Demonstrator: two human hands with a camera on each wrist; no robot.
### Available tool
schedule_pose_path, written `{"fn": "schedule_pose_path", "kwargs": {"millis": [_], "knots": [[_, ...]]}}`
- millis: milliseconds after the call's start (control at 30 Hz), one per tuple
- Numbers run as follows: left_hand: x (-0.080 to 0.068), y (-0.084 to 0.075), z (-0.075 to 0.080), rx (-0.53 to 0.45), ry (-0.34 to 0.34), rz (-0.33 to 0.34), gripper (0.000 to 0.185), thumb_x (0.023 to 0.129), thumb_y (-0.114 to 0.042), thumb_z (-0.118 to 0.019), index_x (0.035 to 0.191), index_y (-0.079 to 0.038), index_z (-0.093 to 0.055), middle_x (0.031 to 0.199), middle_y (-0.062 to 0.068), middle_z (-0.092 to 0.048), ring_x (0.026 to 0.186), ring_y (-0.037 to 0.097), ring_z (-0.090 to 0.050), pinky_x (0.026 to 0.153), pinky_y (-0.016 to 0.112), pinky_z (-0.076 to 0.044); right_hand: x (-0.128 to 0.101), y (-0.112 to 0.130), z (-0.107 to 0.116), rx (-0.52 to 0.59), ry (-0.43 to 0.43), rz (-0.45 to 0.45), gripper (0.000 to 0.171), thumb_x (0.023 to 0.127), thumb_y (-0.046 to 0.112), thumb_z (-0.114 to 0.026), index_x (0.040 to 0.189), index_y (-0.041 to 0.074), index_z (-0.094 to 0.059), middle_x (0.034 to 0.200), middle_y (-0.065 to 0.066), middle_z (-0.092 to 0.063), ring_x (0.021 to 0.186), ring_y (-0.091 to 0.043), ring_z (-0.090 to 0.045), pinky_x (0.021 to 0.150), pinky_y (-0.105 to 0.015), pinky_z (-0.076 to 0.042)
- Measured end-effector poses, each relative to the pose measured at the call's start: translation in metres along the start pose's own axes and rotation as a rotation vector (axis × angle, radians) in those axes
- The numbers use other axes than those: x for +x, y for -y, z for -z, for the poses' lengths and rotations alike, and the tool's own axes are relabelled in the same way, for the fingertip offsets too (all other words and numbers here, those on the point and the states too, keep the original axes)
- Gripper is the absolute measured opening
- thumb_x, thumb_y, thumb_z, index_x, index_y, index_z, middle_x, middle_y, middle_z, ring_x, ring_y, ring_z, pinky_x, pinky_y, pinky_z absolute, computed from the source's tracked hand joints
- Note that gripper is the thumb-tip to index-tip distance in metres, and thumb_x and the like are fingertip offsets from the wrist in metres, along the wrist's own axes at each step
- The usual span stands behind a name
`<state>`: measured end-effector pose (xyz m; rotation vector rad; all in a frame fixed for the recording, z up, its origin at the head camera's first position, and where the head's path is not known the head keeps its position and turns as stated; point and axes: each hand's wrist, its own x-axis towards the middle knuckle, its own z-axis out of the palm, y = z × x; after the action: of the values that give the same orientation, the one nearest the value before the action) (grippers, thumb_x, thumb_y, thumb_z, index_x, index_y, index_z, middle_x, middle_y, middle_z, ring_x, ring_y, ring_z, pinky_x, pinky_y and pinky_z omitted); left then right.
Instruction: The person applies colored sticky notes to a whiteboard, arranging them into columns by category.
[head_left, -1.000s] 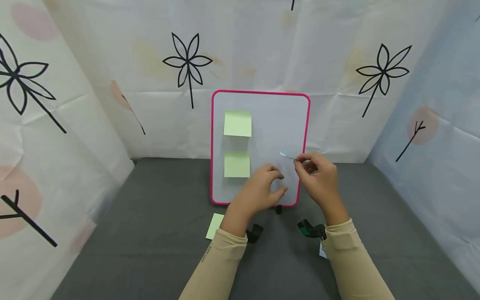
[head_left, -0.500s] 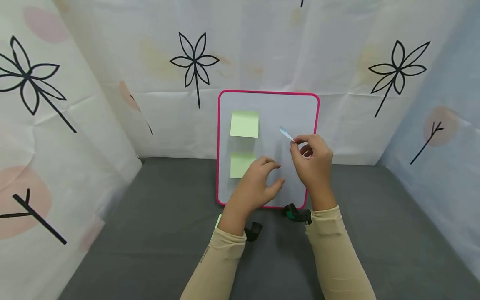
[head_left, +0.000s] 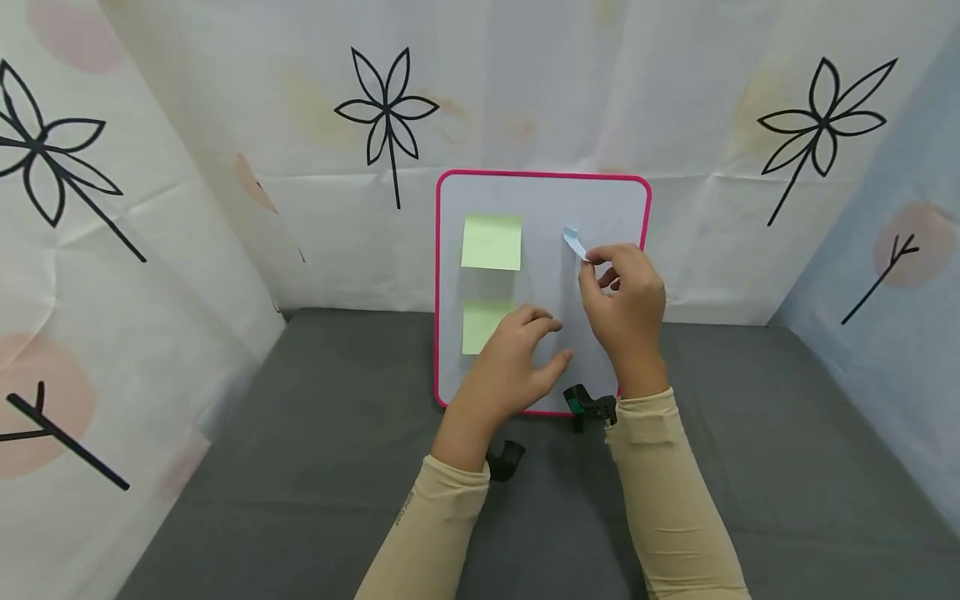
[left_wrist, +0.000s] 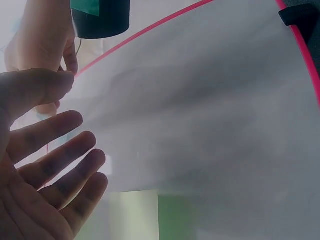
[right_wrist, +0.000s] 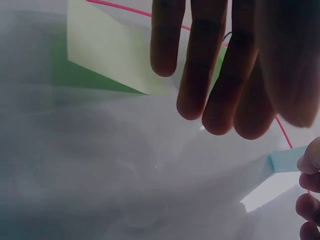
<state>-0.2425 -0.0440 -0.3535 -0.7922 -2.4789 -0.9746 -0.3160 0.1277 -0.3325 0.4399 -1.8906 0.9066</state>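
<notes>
Head view. We see the right hand (head_left: 624,304) at centre frame, thumb and forefinger pinching one end of a small blue note (head_left: 574,243). The note's free end curls up and left, in front of the upper right part of the board (head_left: 540,200), which stands upright on the bench (head_left: 315,433). We cannot tell whether the note touches the board. The left hand (head_left: 517,367) is spread, fingers relaxed, over the lower middle of the board, holding nothing. Two green notes sit on the board's left half: upper (head_left: 491,242), lower (head_left: 482,327), the lower one partly hidden by the left hand.

Left wrist view. The left hand (left_wrist: 45,170) fills the lower left, fingers straight and apart, just off the white board (left_wrist: 210,115). Contact is uncertain.

Right wrist view. The blue note (right_wrist: 286,161) shows at lower right, pinched at its edge by the fingertips (right_wrist: 310,161). The left hand's fingers hang at the top of the frame.

Judgement: the note is very light and limp, curls readily and creases easily. We would hold it by its edge, as here. The adhesive strip is not visible.
</notes>
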Motion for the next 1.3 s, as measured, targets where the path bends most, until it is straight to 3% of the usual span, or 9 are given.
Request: {"fn": "schedule_pose_path", "kwargs": {"millis": [400, 700, 933, 1167, 1300], "knots": [[0.005, -0.006, -0.003, -0.039, -0.011, -0.037, 0.036, 0.097, -0.015, -0.077, 0.128, 0.003, -0.071, 0.126, 0.012, -0.068, 0.119, 0.026, -0.065, 0.104, 0.038, -0.056, -0.003, -0.007, -0.001, -0.058, 0.068, 0.024, 0.010, 0.094, 0.006, -0.069, 0.097, -0.001, -0.076, 0.099, -0.018, -0.071, 0.072, -0.032, -0.064, 0.063, -0.043, -0.053], [0.005, -0.007, 0.001, -0.058, -0.088, -0.040, 0.043, 0.097, -0.013, -0.075, 0.136, 0.004, -0.066, 0.134, 0.017, -0.067, 0.125, 0.031, -0.065, 0.107, 0.042, -0.056, -0.007, -0.007, 0.000, -0.065, 0.122, 0.039, 0.008, 0.095, 0.006, -0.072, 0.098, -0.001, -0.075, 0.104, -0.017, -0.069, 0.077, -0.034, -0.068, 0.068, -0.045, -0.056], [0.007, -0.006, 0.009, -0.074, -0.155, -0.029, 0.038, 0.103, -0.005, -0.063, 0.140, 0.004, -0.064, 0.137, 0.015, -0.065, 0.123, 0.032, -0.067, 0.103, 0.041, -0.058, -0.009, -0.003, -0.005, -0.069, 0.144, 0.063, 0.007, 0.093, 0.006, -0.074, 0.095, 0.000, -0.077, 0.104, -0.016, -0.069, 0.078, -0.034, -0.070, 0.068, -0.047, -0.060], [0.022, -0.004, 0.021, 0.072, -0.155, -0.108, 0.037, 0.104, -0.003, -0.058, 0.139, 0.005, -0.064, 0.140, 0.015, -0.063, 0.128, 0.029, -0.063, 0.106, 0.038, -0.057, -0.009, -0.001, -0.006, -0.082, 0.160, 0.087, 0.007, 0.093, 0.007, -0.075, 0.095, 0.001, -0.077, 0.104, -0.015, -0.069, 0.080, -0.033, -0.071, 0.068, -0.046, -0.061], [0.034, -0.003, 0.026, 0.163, -0.103, -0.139, 0.040, 0.103, 0.003, -0.056, 0.142, 0.008, -0.062, 0.145, 0.018, -0.062, 0.134, 0.032, -0.061, 0.112, 0.037, -0.053, -0.010, 0.000, -0.006, -0.087, 0.167, 0.086, 0.007, 0.093, 0.008, -0.076, 0.094, 0.001, -0.076, 0.104, -0.015, -0.068, 0.080, -0.033, -0.071, 0.067, -0.046, -0.061]]}}
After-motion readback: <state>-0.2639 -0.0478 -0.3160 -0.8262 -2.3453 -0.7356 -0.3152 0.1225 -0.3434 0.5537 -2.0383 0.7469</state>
